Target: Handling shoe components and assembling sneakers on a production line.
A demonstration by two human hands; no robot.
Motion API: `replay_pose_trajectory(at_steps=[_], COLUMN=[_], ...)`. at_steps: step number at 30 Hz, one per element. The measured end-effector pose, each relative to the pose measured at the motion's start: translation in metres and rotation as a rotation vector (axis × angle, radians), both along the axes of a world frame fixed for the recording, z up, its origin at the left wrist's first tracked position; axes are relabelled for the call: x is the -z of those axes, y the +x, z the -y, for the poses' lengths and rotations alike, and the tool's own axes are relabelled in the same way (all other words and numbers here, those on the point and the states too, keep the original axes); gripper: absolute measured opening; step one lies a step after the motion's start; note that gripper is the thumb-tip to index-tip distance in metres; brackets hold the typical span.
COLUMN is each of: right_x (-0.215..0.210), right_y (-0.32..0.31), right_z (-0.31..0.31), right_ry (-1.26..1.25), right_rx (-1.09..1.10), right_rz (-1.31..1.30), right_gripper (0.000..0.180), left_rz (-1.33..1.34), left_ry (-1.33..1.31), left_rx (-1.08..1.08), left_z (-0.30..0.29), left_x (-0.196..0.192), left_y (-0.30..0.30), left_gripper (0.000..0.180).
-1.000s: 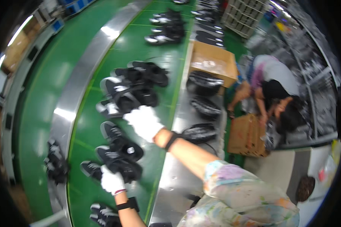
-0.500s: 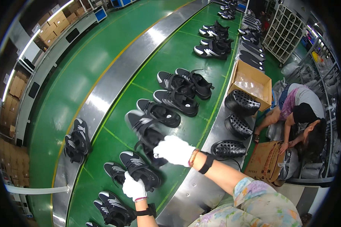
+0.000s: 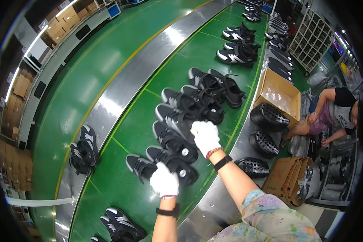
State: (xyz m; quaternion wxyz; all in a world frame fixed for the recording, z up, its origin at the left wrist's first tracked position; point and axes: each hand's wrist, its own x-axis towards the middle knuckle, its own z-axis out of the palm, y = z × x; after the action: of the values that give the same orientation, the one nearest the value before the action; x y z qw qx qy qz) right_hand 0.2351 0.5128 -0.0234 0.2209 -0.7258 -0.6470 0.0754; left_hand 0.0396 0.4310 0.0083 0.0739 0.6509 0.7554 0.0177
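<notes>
Black-and-grey sneakers lie in a cluster on the green conveyor belt [image 3: 121,169], toes mostly to the far left. My left hand [image 3: 165,180], in a white glove, is closed at the heel of a sneaker [image 3: 139,166]; its fingertips are partly hidden. Another sneaker [image 3: 171,163] lies against that hand's right side. Farther up the belt, my right hand [image 3: 205,138], also gloved, grips the heel of a sneaker [image 3: 174,119]. A dark sneaker [image 3: 171,141] lies between the hands.
Perforated black shoe forms [image 3: 264,145] and an open carton [image 3: 280,94] line the right metal ledge. A sneaker pair [image 3: 84,149] stands on the left metal rail [image 3: 105,107]. More sneakers [image 3: 121,226] lie near me. At right, a person [image 3: 330,111] bends beside flattened cardboard [image 3: 286,177].
My left hand has moved up and right along with the sneakers beside it. My right hand has carried its sneaker farther up the belt into the cluster. The person at right has raised their body.
</notes>
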Motion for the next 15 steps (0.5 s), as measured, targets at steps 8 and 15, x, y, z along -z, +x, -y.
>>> replay_pose_trajectory(at_steps=[8,15], right_x=[-0.024,-0.08], right_y=[-0.023,-0.038], right_z=[0.004,0.155], right_ry=[-0.192,0.0], right_rx=[0.07,-0.421], right_rz=[0.091,-0.035], right_gripper=[0.024,0.016], left_rz=[-0.056,0.044], left_ry=[0.043,-0.027], left_rx=[0.076,-0.094], left_z=[-0.027,0.105], left_x=[0.01,-0.028], left_y=[0.004,-0.025], left_gripper=[0.032,0.04])
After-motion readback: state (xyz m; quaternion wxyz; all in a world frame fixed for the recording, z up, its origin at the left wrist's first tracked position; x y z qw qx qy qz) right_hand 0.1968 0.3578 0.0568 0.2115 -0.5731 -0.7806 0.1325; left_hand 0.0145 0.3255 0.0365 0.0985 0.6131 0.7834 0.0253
